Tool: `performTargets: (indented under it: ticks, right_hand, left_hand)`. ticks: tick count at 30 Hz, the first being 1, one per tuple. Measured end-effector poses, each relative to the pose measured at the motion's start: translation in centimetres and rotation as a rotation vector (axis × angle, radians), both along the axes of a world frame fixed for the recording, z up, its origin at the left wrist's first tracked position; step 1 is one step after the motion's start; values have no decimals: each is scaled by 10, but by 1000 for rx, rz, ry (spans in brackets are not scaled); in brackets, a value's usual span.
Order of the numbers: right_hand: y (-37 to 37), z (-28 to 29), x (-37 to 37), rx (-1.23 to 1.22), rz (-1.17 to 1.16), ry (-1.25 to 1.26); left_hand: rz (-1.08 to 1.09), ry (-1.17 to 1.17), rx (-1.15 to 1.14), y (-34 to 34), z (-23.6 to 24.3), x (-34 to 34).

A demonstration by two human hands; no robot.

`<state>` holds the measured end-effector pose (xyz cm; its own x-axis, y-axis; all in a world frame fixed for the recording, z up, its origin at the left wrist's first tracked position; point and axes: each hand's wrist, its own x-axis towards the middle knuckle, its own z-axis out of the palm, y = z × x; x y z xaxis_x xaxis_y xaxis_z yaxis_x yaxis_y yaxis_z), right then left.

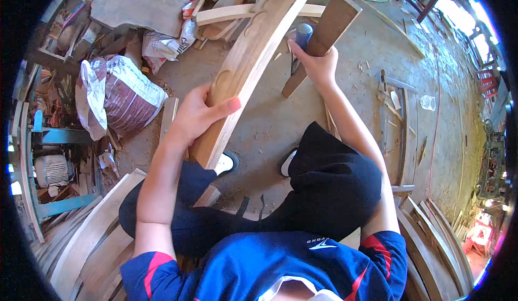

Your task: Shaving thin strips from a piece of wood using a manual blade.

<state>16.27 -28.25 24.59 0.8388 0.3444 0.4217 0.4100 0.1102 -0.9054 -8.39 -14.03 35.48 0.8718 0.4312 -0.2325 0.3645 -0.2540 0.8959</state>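
Note:
My left hand [202,112] is wrapped around a long pale wooden piece [256,50], its thumb across the top. The piece slants from my left knee up and away, with carved curves on its upper face. In my right hand [319,68] is a dark brown wooden block [334,25], tilted and narrowing toward its lower end. A blue cylindrical handle [304,34] stands against the block, also within my right grip. A thin dark metal part shows beneath that handle; the tool's exact kind is hidden by my hand.
Beyond the carved piece, a pale curved strip [224,14] lies among wood scraps. A stuffed sack [129,93] stands at left, near a motor [53,169]. On the right are a wooden frame [403,134] and a clear plastic cup [427,103]. Curved boards [97,220] are stacked lower left.

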Motion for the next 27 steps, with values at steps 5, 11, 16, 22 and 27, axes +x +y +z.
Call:
performTargets:
  ticks: [5,11,16,22,27]
  right_hand:
    - [1,-4,-1,10,49,50]
    - [0,-2,-1,40,59,7]
    - [2,-9,3,40,53,-60]
    - [-1,-10,0,-1,83,-41]
    - [3,-6,-5,-74,35,-124]
  left_hand:
    - [-137,-212,-613,-12,8,-15]
    - [-68,-330,-1227,-74,-29,-20]
    - [-119,-310,-1259,-79,-57,-25]
    - [-54,-354,-745,-66,-26,-19]
    - [-73,-488,-645,-55,10,24]
